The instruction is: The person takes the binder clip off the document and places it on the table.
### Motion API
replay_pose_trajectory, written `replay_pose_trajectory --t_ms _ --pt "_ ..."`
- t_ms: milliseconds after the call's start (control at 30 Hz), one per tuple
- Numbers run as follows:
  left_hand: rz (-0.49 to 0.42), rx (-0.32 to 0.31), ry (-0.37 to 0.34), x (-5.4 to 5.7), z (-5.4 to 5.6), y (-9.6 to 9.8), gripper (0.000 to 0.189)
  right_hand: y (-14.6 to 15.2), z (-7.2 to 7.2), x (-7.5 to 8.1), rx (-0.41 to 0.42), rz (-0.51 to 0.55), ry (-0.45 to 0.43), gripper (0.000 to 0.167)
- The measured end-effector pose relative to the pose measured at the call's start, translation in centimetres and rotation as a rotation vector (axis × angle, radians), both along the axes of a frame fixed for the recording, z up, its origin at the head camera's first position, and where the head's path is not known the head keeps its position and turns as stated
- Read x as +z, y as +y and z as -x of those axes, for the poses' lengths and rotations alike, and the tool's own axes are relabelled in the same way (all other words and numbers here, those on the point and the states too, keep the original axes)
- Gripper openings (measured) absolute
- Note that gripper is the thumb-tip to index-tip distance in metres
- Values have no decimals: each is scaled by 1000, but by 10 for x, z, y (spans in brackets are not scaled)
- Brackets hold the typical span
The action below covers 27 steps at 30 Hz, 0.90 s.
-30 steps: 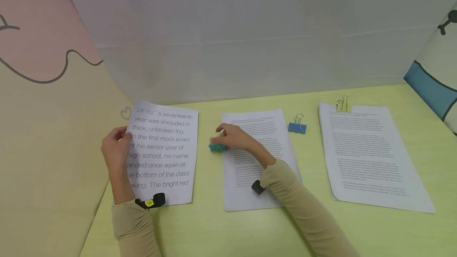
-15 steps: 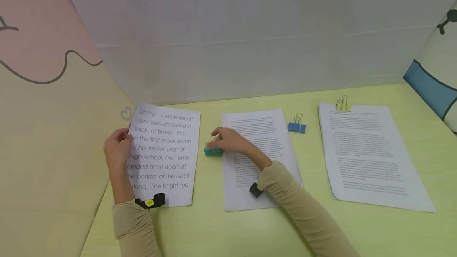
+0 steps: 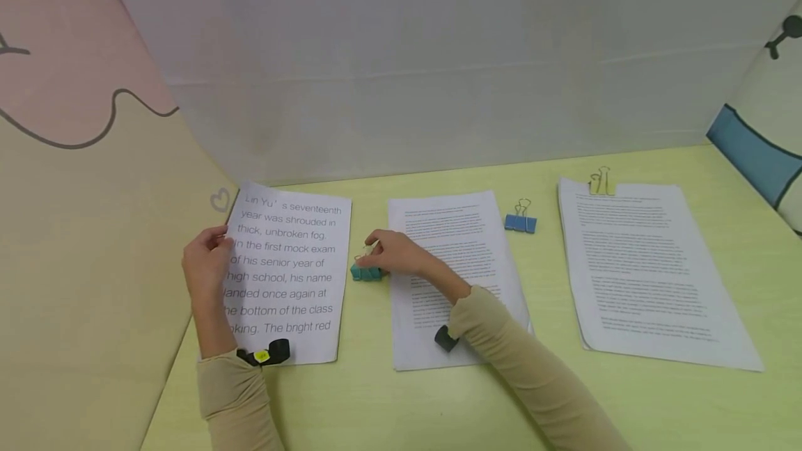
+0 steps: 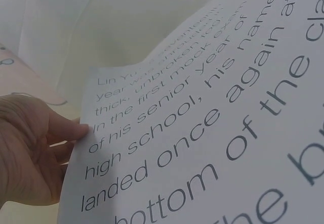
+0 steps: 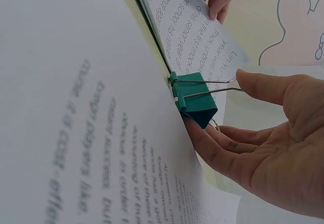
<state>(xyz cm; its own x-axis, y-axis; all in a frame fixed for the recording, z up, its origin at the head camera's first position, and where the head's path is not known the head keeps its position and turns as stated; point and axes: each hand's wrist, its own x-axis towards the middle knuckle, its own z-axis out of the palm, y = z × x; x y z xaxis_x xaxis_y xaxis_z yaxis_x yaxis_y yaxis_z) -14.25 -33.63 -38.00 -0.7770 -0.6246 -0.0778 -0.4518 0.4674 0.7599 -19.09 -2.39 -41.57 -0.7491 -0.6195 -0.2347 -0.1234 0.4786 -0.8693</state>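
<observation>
At the left of the table, my left hand (image 3: 207,259) pinches the left edge of a stack of large-print sheets (image 3: 285,277). In the left wrist view the thumb lies on the top page and that edge (image 4: 83,138) is raised and curved. My right hand (image 3: 401,254) holds a teal binder clip (image 3: 366,273) in the gap between the large-print stack and the middle stack. The right wrist view has the thumb at the tip of one wire handle of the clip (image 5: 195,95), with fingers underneath.
A middle stack of small-print sheets (image 3: 438,339) lies under the right forearm. Beyond its right edge stands a blue binder clip (image 3: 521,223). Farther right, another paper stack (image 3: 651,277) has a yellow binder clip (image 3: 603,185) on its top edge. A pale wall (image 3: 438,75) rises behind.
My right hand has moved left and slightly nearer with the teal binder clip, toward the large-print stack. The left hand and its sheets have shifted slightly right and down.
</observation>
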Motion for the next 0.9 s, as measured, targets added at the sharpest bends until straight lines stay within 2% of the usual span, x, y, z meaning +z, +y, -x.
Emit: replay_pose_trajectory --t_ms 300,533,900 --pt "-14 -98 -114 -1 0 -2 43 -2 -3 3 -25 -37 -12 51" --pt "8 -121 -101 -1 1 -3 45 -1 -3 5 -7 -71 56 50" --pt "-5 -102 -89 0 2 -1 47 1 -3 8 -18 -47 73 46"
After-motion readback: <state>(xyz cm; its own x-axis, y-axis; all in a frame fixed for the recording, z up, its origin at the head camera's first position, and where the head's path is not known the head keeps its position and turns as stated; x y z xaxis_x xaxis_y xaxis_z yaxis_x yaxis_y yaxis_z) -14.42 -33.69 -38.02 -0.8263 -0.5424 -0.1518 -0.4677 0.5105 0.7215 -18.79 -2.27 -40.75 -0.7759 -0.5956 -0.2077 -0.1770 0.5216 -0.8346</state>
